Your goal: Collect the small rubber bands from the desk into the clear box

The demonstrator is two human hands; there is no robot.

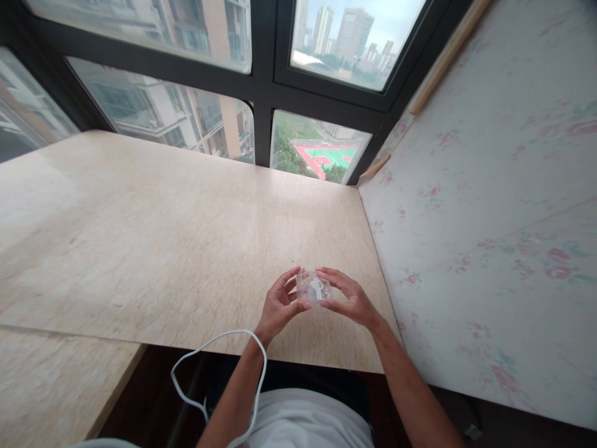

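Observation:
A small clear box (313,287) with a white figure and pinkish bits showing through it is held between my two hands, over the front part of the beige marble-look sill. My left hand (278,306) grips its left side, thumb at the near edge and fingers at the far edge. On the right side, my right hand (349,297) holds it the same way, with the thumb near and the fingertips at the top corner. What exactly is inside the box is too small to tell.
A white cable (228,334) loops over my left forearm. Dark-framed windows (263,93) stand behind the marble-look sill (163,236). A flowered wall (489,218) rises close on the right. The sill's front edge lies near my body.

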